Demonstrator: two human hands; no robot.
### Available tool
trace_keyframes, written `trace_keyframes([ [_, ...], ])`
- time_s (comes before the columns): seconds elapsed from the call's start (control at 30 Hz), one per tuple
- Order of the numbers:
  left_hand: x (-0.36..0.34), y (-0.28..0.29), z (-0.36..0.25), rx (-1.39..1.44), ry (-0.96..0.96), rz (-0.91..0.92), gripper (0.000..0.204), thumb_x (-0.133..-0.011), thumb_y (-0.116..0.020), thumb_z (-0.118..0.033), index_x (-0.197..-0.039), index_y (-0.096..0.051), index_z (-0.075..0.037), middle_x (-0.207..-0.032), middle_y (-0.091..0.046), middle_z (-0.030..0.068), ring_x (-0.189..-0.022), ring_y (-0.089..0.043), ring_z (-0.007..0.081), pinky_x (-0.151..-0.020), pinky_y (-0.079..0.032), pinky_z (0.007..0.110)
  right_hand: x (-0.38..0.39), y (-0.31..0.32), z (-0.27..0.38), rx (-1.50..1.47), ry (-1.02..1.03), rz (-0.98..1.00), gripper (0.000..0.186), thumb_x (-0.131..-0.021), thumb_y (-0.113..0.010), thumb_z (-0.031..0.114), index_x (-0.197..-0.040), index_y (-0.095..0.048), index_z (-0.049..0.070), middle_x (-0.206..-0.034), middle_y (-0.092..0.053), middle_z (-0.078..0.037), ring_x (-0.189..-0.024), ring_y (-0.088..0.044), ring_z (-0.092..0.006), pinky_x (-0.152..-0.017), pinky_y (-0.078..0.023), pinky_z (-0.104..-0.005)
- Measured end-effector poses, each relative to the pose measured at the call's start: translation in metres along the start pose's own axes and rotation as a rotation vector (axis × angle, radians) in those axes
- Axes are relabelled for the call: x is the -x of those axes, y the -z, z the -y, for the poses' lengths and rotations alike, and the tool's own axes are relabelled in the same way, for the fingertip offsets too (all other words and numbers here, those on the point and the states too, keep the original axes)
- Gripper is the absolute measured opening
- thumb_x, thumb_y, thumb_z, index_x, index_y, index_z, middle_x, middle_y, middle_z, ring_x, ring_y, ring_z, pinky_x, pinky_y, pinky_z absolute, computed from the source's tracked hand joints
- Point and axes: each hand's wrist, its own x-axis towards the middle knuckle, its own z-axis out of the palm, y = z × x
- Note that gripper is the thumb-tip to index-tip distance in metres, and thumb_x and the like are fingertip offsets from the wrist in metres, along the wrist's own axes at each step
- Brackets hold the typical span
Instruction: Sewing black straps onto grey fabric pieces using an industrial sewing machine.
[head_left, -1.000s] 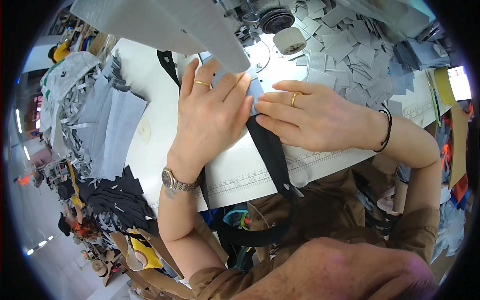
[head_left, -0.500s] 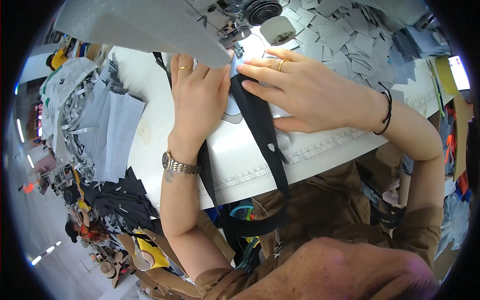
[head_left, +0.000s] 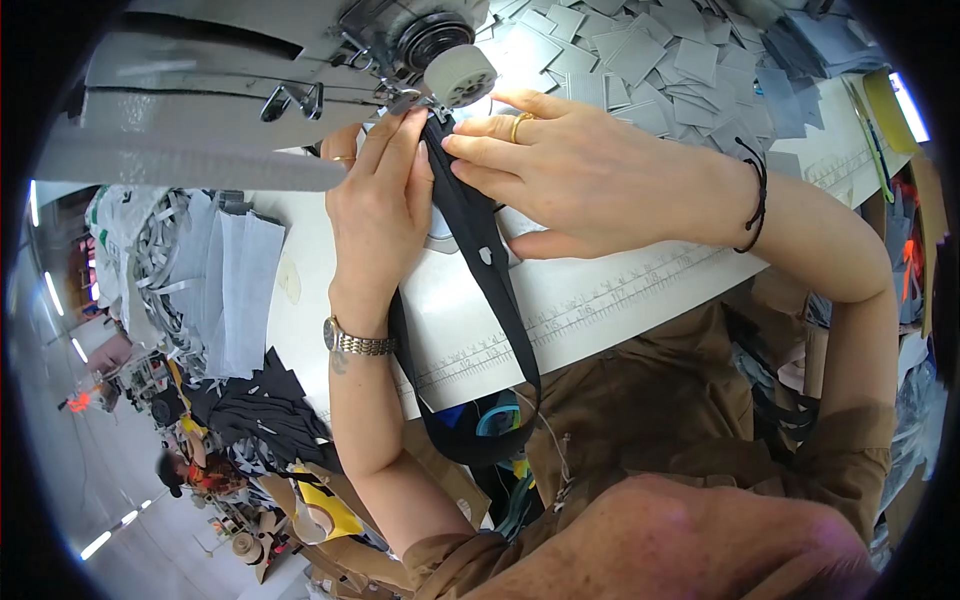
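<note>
A long black fabric strap (head_left: 466,212) runs up the white table under the needle area of a sewing machine (head_left: 210,80). Its lower part hangs over the front edge in a loop, and a small white mark shows on it. My left hand (head_left: 385,190) lies along the strap's left side, fingers pressed together at its top end near the presser foot. From the right, my right hand (head_left: 580,180) rests flat, fingers spread, fingertips touching the strap's right edge. The strap's far end is hidden by the hands and machine.
Many flat grey pieces (head_left: 690,70) are heaped beyond my right hand. Stacked light-grey fabric strips (head_left: 240,290) lie at the table's left, with dark cloth pieces (head_left: 265,400) below. A printed ruler (head_left: 590,305) follows the table's front edge. A person (head_left: 200,470) is in the left background.
The strap's top end has come closer to the presser foot, with both hands alongside it. The hanging loop has risen slightly. The whole view has shifted, showing more of the machine.
</note>
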Motion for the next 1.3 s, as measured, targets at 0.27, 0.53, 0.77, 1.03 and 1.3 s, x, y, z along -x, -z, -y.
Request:
trace_keyframes([
  [0.27,0.006,0.006,-0.005,-0.130,-0.010,-0.017,0.033,-0.093,-0.072,-0.026,-0.114,-0.069,-0.001,-0.113,-0.070,0.0138,-0.097,-0.066,0.0331,-0.089,-0.051,0.042,-0.001,-0.003,-0.003,0.071,0.042,-0.056,0.057,-0.088,-0.076,0.038,-0.128,-0.064,0.000,-0.140,-0.060,-0.011,-0.133,-0.054,-0.0251,-0.118,-0.036,-0.0434],
  [0.53,0.086,0.062,-0.105,0.099,-0.032,0.143,0.045,-0.076,-0.078,-0.012,-0.115,-0.065,0.007,-0.119,-0.065,0.0231,-0.114,-0.064,0.0422,-0.098,-0.053,0.050,-0.027,0.010,0.016,0.111,-0.020,0.153,0.034,-0.092,-0.069,0.032,-0.106,-0.068,0.000,-0.106,-0.071,-0.014,-0.106,-0.066,-0.0305,-0.094,-0.051,-0.0429],
  [0.77,0.096,0.041,-0.134,0.189,-0.074,0.066,0.042,-0.071,-0.074,-0.001,-0.112,-0.064,0.001,-0.119,-0.064,0.0197,-0.113,-0.066,0.0420,-0.095,-0.056,0.047,-0.099,0.023,0.077,-0.817,-0.083,-0.113,0.039,-0.085,-0.068,0.015,-0.120,-0.068,-0.002,-0.088,-0.069,-0.012,-0.079,-0.070,-0.0254,-0.072,-0.053,-0.0362],
  [1.03,0.076,0.091,-0.060,-0.366,-0.265,0.470,0.047,-0.088,-0.059,-0.002,-0.133,-0.063,-0.013,-0.148,-0.057,0.0070,-0.146,-0.045,0.0271,-0.127,-0.023,0.050,0.049,0.076,0.036,-0.221,-0.134,-0.166,0.032,-0.082,-0.074,0.014,-0.112,-0.069,0.003,-0.102,-0.068,-0.013,-0.094,-0.067,-0.0307,-0.085,-0.053,-0.0390],
  [1.3,0.044,0.041,-0.058,-0.421,-0.392,0.170,0.045,-0.085,-0.060,-0.008,-0.129,-0.066,-0.002,-0.142,-0.060,0.0087,-0.136,-0.053,0.0281,-0.112,-0.040,0.057,0.139,0.006,0.142,0.037,0.601,0.158,0.012,-0.072,-0.064,0.023,-0.066,-0.070,0.013,-0.089,-0.061,-0.002,-0.093,-0.061,-0.0195,-0.093,-0.049,-0.0415],
])
